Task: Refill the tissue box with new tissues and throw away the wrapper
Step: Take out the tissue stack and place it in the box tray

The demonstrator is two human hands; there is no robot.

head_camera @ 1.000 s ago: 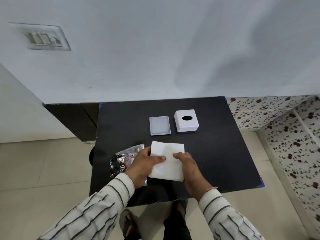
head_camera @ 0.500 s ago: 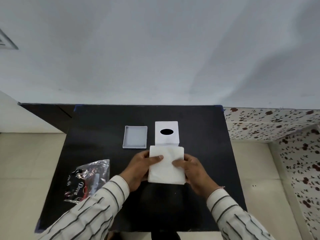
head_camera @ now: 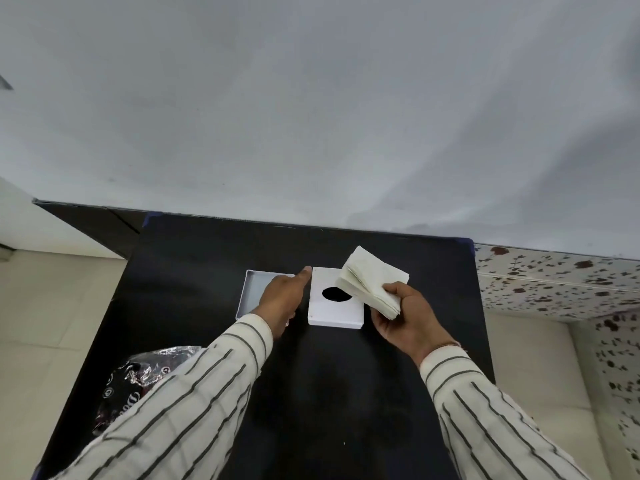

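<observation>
Two hands work over a black bench [head_camera: 346, 393]. At the near left lies a crinkly, shiny plastic wrapper [head_camera: 138, 379], partly hidden by a striped sleeve [head_camera: 180, 410]. Farther off sits a flat, white, open tray lid [head_camera: 256, 289]. The left hand [head_camera: 282, 297] is above it, its grip spread and holding nothing, one fingertip near the far left corner of the square white tissue box [head_camera: 334, 308] with a dark oval hole. The right hand [head_camera: 403, 315] pinches a stack of white tissues [head_camera: 372, 282], tilted over the box's right side.
</observation>
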